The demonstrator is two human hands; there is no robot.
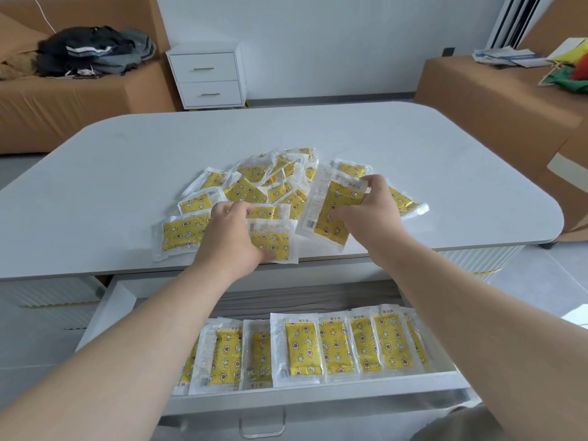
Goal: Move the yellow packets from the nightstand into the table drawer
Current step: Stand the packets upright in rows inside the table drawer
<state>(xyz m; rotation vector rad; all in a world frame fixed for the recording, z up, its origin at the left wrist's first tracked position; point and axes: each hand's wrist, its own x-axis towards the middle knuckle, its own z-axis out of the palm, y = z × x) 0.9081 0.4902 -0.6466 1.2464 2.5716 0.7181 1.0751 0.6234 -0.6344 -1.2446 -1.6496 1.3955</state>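
Yellow, star-printed packets in clear wrappers lie in an overlapping row (304,348) across the open drawer (318,396), nearest to me, just behind its front panel with the metal handle (261,424). The drawer is pulled out from under the white table (318,132).

Both bare forearms reach over the drawer to the tabletop. The left hand (230,237) lies on a packet at the table's near edge (275,237), fingers curled over its far side and thumb at its near edge, gripping it flat against the surface. Just beside it, the right hand (369,208) pinches another packet (327,214) by its upper corner, lifted and tilted so that its lower end hangs just above the table.

Behind the hands a loose pile of packets (254,186) spreads over the middle of the table, overlapping at all angles.

Beyond the table, against the wall, stands a white two-drawer nightstand (206,76). To its left a brown sofa (63,103) carries a heap of dark clothes (95,50).
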